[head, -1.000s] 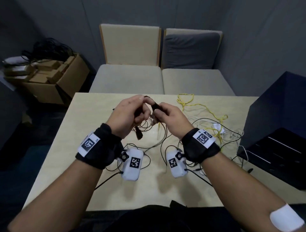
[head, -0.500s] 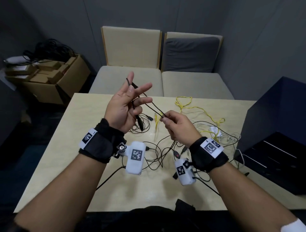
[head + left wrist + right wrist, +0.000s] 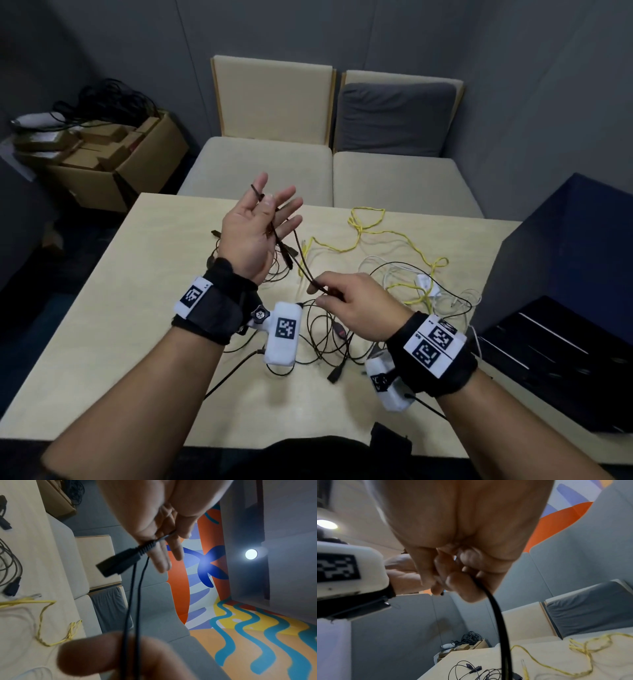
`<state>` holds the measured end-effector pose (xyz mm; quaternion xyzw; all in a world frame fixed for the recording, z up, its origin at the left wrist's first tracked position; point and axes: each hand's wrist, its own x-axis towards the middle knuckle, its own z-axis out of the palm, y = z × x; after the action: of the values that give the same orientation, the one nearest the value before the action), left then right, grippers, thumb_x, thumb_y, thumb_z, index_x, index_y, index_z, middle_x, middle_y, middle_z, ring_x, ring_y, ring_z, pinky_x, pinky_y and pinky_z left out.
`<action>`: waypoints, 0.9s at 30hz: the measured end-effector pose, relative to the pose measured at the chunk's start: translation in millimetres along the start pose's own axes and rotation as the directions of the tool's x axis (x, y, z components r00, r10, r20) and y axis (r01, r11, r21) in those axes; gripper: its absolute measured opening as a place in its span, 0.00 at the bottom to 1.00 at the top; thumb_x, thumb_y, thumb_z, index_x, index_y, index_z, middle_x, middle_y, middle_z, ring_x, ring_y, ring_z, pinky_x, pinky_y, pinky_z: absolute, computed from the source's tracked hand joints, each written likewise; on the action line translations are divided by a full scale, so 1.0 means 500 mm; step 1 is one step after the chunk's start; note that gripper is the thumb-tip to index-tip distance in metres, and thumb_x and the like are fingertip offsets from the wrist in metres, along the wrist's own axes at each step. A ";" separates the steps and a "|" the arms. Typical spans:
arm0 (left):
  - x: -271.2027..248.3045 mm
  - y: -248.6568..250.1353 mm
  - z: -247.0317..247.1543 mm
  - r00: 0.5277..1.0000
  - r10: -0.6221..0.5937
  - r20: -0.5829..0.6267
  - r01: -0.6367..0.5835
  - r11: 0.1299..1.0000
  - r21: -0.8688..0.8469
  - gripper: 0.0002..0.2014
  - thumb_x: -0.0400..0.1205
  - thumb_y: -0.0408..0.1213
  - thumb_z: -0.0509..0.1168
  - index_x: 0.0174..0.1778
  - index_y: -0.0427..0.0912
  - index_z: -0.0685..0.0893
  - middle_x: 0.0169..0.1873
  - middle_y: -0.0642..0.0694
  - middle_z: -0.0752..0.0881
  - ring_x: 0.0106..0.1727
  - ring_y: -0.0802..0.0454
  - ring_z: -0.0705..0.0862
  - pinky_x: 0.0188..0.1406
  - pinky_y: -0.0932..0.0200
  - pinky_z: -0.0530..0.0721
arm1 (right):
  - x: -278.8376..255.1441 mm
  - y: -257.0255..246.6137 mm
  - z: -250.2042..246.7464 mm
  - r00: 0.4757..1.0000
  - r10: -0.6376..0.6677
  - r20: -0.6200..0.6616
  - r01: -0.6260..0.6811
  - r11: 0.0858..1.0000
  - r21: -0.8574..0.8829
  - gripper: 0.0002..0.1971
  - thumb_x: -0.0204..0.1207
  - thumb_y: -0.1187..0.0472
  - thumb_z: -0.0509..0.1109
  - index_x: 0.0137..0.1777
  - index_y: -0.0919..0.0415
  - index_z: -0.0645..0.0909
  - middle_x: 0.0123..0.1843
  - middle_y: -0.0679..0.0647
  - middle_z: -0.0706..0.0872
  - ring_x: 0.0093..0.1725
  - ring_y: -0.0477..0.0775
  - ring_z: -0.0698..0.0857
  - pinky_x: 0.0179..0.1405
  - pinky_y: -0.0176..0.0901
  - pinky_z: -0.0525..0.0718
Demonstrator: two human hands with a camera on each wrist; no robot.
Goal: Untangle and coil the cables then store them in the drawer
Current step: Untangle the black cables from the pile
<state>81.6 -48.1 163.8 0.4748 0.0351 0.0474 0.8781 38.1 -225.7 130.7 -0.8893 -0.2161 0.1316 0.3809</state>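
Black cable point(image 3: 291, 250) looped over spread left hand point(image 3: 255, 233), pinched by right hand point(image 3: 356, 308) above counter point(image 3: 102, 325) middle; coiling barely begun. Yellow cable point(image 3: 383, 236), white cable point(image 3: 380, 263) tangled toward far right edge, unstored.

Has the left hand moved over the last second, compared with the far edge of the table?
Yes. The left hand has risen and opened: it was closed over the black cable above the table; now its fingertips reach past the far edge.
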 end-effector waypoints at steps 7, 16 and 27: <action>-0.025 -0.065 -0.003 0.939 -0.042 0.342 -0.219 0.696 0.684 0.17 0.85 0.34 0.60 0.65 0.58 0.79 0.48 0.63 0.88 0.47 0.55 0.86 0.60 0.58 0.79 | 0.005 -0.016 -0.068 0.953 -0.279 -0.115 0.256 0.949 -0.183 0.09 0.78 0.57 0.66 0.43 0.61 0.84 0.36 0.51 0.84 0.38 0.48 0.79 0.41 0.41 0.75; -0.035 -0.030 -0.006 0.859 -0.273 0.432 -0.162 0.657 0.737 0.18 0.85 0.49 0.49 0.55 0.52 0.84 0.21 0.47 0.77 0.25 0.58 0.71 0.28 0.68 0.71 | 0.043 -0.014 -0.154 0.943 -0.180 -0.279 0.198 0.979 0.039 0.09 0.79 0.60 0.69 0.37 0.53 0.76 0.27 0.43 0.74 0.26 0.42 0.74 0.28 0.32 0.70; -0.032 0.005 0.010 0.798 -0.197 0.570 0.164 0.980 0.109 0.19 0.75 0.44 0.71 0.61 0.44 0.85 0.45 0.44 0.89 0.23 0.57 0.77 0.27 0.65 0.78 | 0.121 -0.018 -0.143 0.902 -0.128 -0.413 0.233 0.948 0.216 0.13 0.80 0.53 0.67 0.34 0.49 0.71 0.24 0.39 0.71 0.26 0.39 0.69 0.29 0.33 0.67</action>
<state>66.3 -52.7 168.8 0.4849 -0.1865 -0.1838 0.8345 116.7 -235.2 181.2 -0.8156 -0.1980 -0.0590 0.5404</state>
